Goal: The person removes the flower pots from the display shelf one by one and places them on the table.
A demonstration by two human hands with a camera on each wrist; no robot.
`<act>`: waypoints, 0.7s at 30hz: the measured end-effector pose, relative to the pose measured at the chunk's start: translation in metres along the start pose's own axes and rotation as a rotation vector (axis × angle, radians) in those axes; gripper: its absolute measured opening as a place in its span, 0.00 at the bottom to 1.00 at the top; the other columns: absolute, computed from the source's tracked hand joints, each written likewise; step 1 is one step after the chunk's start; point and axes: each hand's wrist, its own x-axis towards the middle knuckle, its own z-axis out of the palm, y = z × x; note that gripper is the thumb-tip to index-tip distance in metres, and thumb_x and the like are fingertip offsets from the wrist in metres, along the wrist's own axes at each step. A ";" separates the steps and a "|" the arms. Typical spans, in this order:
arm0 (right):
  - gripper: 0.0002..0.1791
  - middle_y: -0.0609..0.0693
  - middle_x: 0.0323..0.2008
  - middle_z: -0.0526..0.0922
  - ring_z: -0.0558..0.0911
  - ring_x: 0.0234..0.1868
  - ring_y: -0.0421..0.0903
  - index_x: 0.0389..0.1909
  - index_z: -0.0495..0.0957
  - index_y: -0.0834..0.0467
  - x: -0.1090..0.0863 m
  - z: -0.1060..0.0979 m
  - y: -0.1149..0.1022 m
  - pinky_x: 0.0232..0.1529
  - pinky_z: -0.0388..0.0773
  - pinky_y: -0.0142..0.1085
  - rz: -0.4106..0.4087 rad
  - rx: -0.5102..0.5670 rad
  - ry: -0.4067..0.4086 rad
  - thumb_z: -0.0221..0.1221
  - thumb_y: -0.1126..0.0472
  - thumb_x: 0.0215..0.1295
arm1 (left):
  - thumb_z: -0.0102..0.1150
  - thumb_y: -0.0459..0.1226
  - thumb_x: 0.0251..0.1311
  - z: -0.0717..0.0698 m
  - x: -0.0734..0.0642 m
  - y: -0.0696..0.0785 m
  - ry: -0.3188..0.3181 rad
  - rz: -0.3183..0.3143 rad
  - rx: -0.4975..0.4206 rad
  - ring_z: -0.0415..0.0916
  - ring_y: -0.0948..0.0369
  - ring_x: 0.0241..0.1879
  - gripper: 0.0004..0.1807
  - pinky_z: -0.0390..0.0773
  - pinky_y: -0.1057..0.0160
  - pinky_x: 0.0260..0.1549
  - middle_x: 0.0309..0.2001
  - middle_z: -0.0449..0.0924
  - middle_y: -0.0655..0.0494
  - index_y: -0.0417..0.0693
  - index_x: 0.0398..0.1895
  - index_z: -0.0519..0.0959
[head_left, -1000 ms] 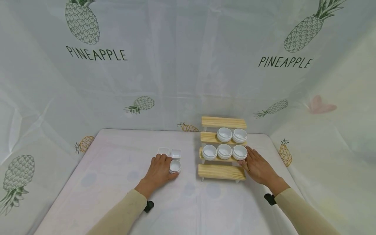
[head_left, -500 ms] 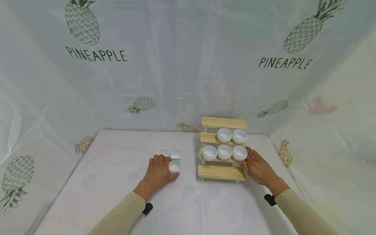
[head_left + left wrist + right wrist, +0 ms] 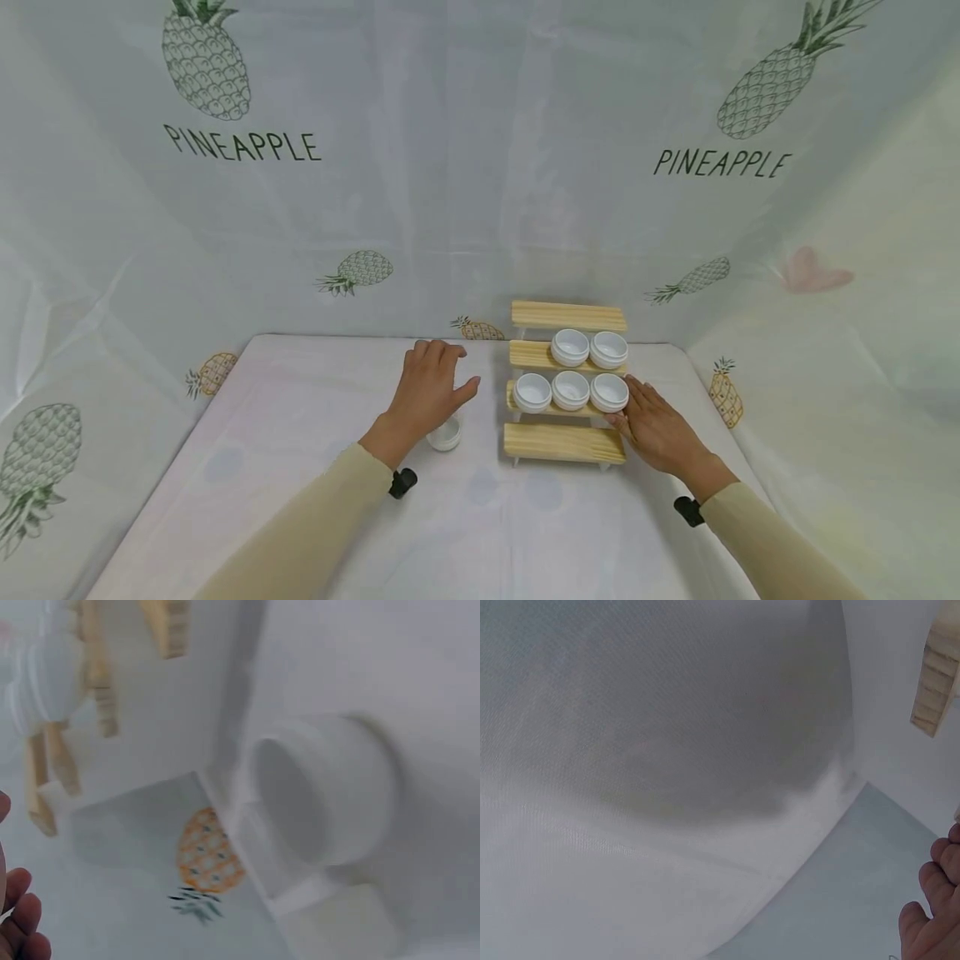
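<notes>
My left hand (image 3: pixel 426 387) is raised with thumb and fingers apart and nothing between them. Just below its wrist, a round white bowl (image 3: pixel 446 435) stands on the table, partly covered by the hand. In the left wrist view this bowl (image 3: pixel 356 791) looks large and blurred, with a square white dish (image 3: pixel 341 922) beside it. In the head view the left hand hides the square dishes. My right hand (image 3: pixel 660 429) rests its straight fingers against the right side of a stepped wooden stand (image 3: pixel 564 442), next to the rightmost bowl (image 3: pixel 609 392) of the lower row.
Two white bowls sit on the stand's upper-middle step (image 3: pixel 530 354), three on the step below. Its top step (image 3: pixel 568 315) and bottom step carry nothing. Pineapple-printed cloth (image 3: pixel 480 192) hangs behind the table and along both sides.
My left hand has let go of the round bowl, risen and moved forward, now covering the square dishes. The round bowl stays on the table. My right hand keeps its place at the stand.
</notes>
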 end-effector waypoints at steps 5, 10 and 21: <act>0.40 0.73 0.78 0.59 0.59 0.80 0.68 0.77 0.56 0.78 -0.001 0.000 0.000 0.78 0.56 0.59 -0.006 -0.032 0.012 0.46 0.46 0.85 | 0.66 0.49 0.70 -0.005 0.034 0.022 0.009 0.092 0.018 0.67 0.49 0.49 0.22 0.69 0.51 0.47 0.49 0.76 0.49 0.44 0.57 0.78; 0.40 0.71 0.79 0.59 0.58 0.81 0.67 0.78 0.56 0.76 0.000 0.001 0.000 0.79 0.54 0.59 0.008 -0.042 0.006 0.46 0.46 0.85 | 0.62 0.49 0.73 -0.006 0.061 0.042 -0.042 0.123 0.042 0.68 0.48 0.52 0.23 0.70 0.49 0.51 0.52 0.78 0.49 0.44 0.61 0.78; 0.40 0.71 0.80 0.57 0.56 0.82 0.66 0.79 0.53 0.76 0.000 0.003 0.001 0.80 0.52 0.58 0.021 -0.041 0.000 0.46 0.46 0.85 | 0.56 0.62 0.73 0.003 0.111 0.082 -0.343 0.098 0.093 0.65 0.49 0.62 0.39 0.66 0.49 0.60 0.65 0.73 0.50 0.48 0.77 0.69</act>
